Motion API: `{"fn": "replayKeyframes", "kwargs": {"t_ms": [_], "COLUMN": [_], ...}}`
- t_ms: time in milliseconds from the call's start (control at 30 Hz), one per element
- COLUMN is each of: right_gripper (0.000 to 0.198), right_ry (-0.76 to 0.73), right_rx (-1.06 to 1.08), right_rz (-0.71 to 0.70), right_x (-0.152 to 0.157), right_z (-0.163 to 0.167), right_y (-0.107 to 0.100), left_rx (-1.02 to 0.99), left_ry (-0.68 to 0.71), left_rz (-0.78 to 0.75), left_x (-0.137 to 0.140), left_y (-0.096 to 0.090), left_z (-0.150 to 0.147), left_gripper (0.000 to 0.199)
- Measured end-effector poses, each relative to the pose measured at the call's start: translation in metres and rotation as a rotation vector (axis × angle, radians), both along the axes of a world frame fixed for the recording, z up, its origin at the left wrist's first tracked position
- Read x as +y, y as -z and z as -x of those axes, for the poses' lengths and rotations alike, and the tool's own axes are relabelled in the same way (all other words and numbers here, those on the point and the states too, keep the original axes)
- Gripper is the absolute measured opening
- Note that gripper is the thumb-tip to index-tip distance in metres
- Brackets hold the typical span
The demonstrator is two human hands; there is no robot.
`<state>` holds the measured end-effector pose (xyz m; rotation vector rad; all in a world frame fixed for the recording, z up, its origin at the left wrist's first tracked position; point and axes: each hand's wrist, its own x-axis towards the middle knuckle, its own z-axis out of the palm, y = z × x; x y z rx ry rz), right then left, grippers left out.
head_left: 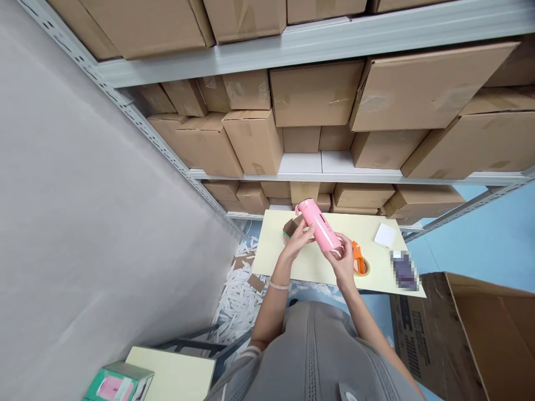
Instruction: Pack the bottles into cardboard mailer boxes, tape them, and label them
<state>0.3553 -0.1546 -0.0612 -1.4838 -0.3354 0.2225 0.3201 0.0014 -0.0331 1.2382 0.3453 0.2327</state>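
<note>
A pink bottle with a strap loop at its top is held tilted above the pale yellow table. My left hand grips it by its upper side, fingers wrapped partly round it. Around its lower end close the fingers of my right hand. Behind my left hand an open small box stands on the table, partly hidden. Just right of my right hand is an orange tape dispenser, beside or on a tape roll.
A white square item and a blurred dark item lie at the table's right. Shelves with cardboard boxes rise behind. A large open carton stands lower right. Paper strips cover the floor left; a green box sits lower left.
</note>
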Motion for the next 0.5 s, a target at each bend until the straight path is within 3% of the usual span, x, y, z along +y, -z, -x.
{"fn": "replayKeyframes", "kwargs": {"t_ms": [167,300,433,500], "right_gripper": [0.055,0.05,0.079,0.074], "right_ry": [0.106,0.109,-0.022,-0.165], "right_rx": [-0.408,-0.53,-0.293,0.003], "right_rz": [0.248,0.299,0.125,-0.052], "right_x": [-0.001,-0.003,-0.002,0.0], "right_z": [0.006,0.008,0.007,0.007], "right_y": [-0.004,-0.005,-0.008,-0.011], "left_rx": [0.011,-0.008,-0.081,-0.112], "left_ry": [-0.013,-0.069,-0.147,-0.146], "left_rz": [0.077,0.12,0.149,0.154], "left_x": [-0.003,-0.005,-0.007,-0.007], "left_y": [0.001,-0.004,-0.007,-0.008], "left_z": [-0.003,-0.007,-0.006,-0.005], "left_gripper": [0.054,0.056,0.059,0.058]}}
